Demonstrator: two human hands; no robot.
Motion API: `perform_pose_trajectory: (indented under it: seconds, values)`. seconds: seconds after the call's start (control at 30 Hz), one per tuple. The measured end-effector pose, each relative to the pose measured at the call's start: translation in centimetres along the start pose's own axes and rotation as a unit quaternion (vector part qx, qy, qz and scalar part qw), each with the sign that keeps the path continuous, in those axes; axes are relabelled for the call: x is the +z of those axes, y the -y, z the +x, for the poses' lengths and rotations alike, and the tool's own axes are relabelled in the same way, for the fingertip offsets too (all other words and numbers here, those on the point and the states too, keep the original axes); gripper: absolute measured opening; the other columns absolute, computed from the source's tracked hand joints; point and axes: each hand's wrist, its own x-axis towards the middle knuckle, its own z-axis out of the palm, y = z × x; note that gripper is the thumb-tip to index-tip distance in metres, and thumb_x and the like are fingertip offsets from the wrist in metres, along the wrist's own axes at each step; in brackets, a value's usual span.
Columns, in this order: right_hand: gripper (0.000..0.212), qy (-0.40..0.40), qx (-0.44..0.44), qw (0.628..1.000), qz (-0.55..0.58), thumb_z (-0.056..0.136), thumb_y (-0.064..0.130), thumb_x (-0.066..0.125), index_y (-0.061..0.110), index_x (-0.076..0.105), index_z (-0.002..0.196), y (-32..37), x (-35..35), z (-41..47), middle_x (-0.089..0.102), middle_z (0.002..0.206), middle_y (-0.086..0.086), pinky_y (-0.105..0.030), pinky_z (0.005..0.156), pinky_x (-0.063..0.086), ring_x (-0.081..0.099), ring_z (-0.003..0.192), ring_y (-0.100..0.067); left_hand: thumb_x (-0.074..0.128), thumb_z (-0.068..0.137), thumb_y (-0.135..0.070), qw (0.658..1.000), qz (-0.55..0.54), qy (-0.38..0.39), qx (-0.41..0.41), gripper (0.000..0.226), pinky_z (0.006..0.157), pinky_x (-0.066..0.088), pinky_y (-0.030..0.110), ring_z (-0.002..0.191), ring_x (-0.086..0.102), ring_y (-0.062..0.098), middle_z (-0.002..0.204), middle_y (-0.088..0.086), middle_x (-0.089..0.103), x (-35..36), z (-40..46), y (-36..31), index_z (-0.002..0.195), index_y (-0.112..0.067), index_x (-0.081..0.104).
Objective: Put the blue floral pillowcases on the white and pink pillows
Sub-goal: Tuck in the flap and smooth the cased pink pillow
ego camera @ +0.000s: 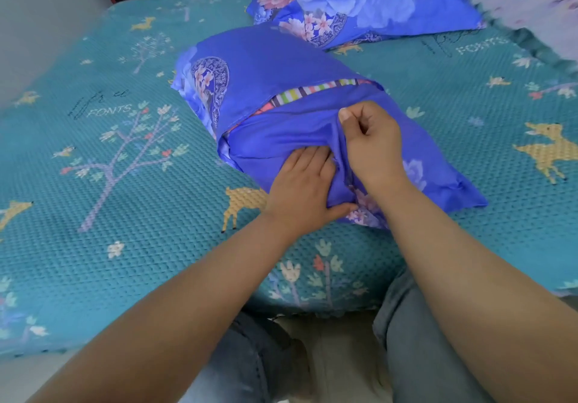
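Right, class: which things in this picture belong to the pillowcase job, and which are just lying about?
In the job:
near blue floral pillowcase
striped pillow inside
left hand
right hand
far blue floral pillow

Lying about:
teal quilted deer-print bedspread
pale lilac floral cloth

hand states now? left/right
Left hand: open, flat on the near pillow's blue floral satin pillowcase.
Right hand: closed, pinching a fold of that pillowcase.
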Motion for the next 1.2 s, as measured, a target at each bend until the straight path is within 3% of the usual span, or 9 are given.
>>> perform_pose_trajectory:
  seconds: [0.1, 0.23, 0.37, 0.5, 0.57, 0.7, 1.07, 1.13, 1.2]
  values:
    - [0.018, 0.035, -0.031, 0.999, 0.002, 0.089, 0.024, 0.053, 0.027, 0.050, 0.071, -0.1, 0.0, -0.5, 0.050, 0.062, 0.015, -0.022, 0.064, 0.040, 0.046, 0.059, 0.002, 0.053, 0.067, -0.078, 0.988, 0.032, 0.151, 0.002, 0.091, 0.105, 0.029, 0.037, 0.122, 0.047, 0.028, 0.130, 0.012, 0.054, -1.5, 3.1, 0.6, 0.127, -0.010, 0.050]
    - [0.012, 0.071, -0.047, 0.996, -0.021, 0.089, 0.025, 0.053, 0.019, 0.059, 0.081, -1.0, -0.3, -1.3, 0.055, 0.069, 0.015, -0.029, 0.072, 0.045, 0.051, 0.070, -0.004, 0.056, 0.056, -0.085, 0.967, 0.026, 0.250, -0.026, 0.095, 0.093, 0.042, 0.035, 0.112, 0.055, 0.028, 0.120, 0.010, 0.062, -1.4, 4.8, 1.2, 0.120, -0.014, 0.054]
    - [0.023, 0.220, -0.041, 0.952, -0.209, 0.094, 0.034, 0.051, 0.018, 0.058, 0.109, -3.1, -0.4, -1.0, 0.066, 0.111, 0.001, -0.032, 0.097, 0.036, 0.059, 0.106, -0.021, 0.057, 0.054, -0.084, 0.972, -0.007, 0.232, -0.033, 0.090, 0.086, 0.046, 0.035, 0.104, 0.060, 0.027, 0.113, 0.008, 0.065, -1.2, 1.5, 1.5, 0.111, -0.015, 0.057]
    - [0.051, 0.309, -0.045, 0.911, -0.268, 0.097, 0.046, 0.038, 0.019, 0.039, 0.141, -3.2, 0.1, -2.3, 0.038, 0.149, 0.004, -0.029, 0.116, 0.007, 0.032, 0.138, -0.010, 0.065, 0.067, -0.056, 0.979, -0.003, 0.202, -0.004, 0.051, 0.078, 0.046, 0.035, 0.093, 0.064, 0.030, 0.098, 0.009, 0.070, -2.3, -2.6, 1.4, 0.096, -0.013, 0.065]
    - [0.051, 0.315, -0.010, 0.921, -0.230, 0.098, 0.046, 0.034, 0.022, 0.037, 0.143, -3.1, -0.1, -2.5, 0.031, 0.153, 0.005, -0.029, 0.117, 0.007, 0.024, 0.141, -0.007, 0.069, 0.062, -0.039, 0.985, 0.008, 0.172, 0.011, 0.033, 0.069, 0.047, 0.034, 0.078, 0.066, 0.032, 0.081, 0.010, 0.070, -3.1, -4.7, 1.1, 0.081, -0.012, 0.066]
    - [0.052, 0.321, -0.034, 0.915, -0.240, 0.098, 0.044, 0.038, 0.022, 0.034, 0.145, -3.2, -0.1, -2.7, 0.020, 0.157, 0.004, -0.030, 0.117, 0.006, 0.015, 0.144, -0.008, 0.075, 0.043, -0.037, 0.991, 0.005, 0.133, -0.007, 0.038, 0.058, 0.046, 0.026, 0.061, 0.061, 0.025, 0.063, 0.001, 0.062, -4.3, -8.0, 1.2, 0.071, -0.018, 0.059]
    - [0.055, 0.257, -0.042, 0.936, -0.237, 0.093, 0.046, 0.050, 0.021, 0.040, 0.142, -3.1, -0.9, -1.8, 0.028, 0.154, 0.002, -0.029, 0.115, 0.010, 0.023, 0.142, -0.010, 0.055, 0.069, -0.045, 0.992, -0.082, 0.035, -0.092, 0.030, 0.057, 0.046, 0.028, 0.061, 0.060, 0.026, 0.065, -0.001, 0.060, -6.1, -11.7, 1.6, 0.089, -0.023, 0.050]
    - [0.055, 0.238, -0.056, 0.938, -0.246, 0.092, 0.046, 0.050, 0.022, 0.042, 0.141, -2.9, -0.9, -2.2, 0.031, 0.153, 0.003, -0.029, 0.115, 0.011, 0.025, 0.141, -0.010, 0.051, 0.077, -0.056, 0.974, -0.150, 0.016, -0.168, 0.035, 0.057, 0.044, 0.027, 0.061, 0.055, 0.019, 0.060, -0.002, 0.056, -6.6, -13.3, 1.6, 0.073, -0.022, 0.055]
    - [0.053, 0.211, -0.082, 0.938, -0.264, 0.092, 0.046, 0.050, 0.022, 0.044, 0.139, -2.5, -0.7, -2.6, 0.033, 0.151, 0.003, -0.029, 0.114, 0.011, 0.027, 0.140, -0.010, 0.041, 0.079, -0.072, 0.904, -0.311, -0.006, -0.293, 0.062, 0.065, 0.043, 0.032, 0.064, 0.051, 0.015, 0.059, 0.000, 0.053, -6.8, -13.5, 2.0, 0.058, -0.016, 0.056]
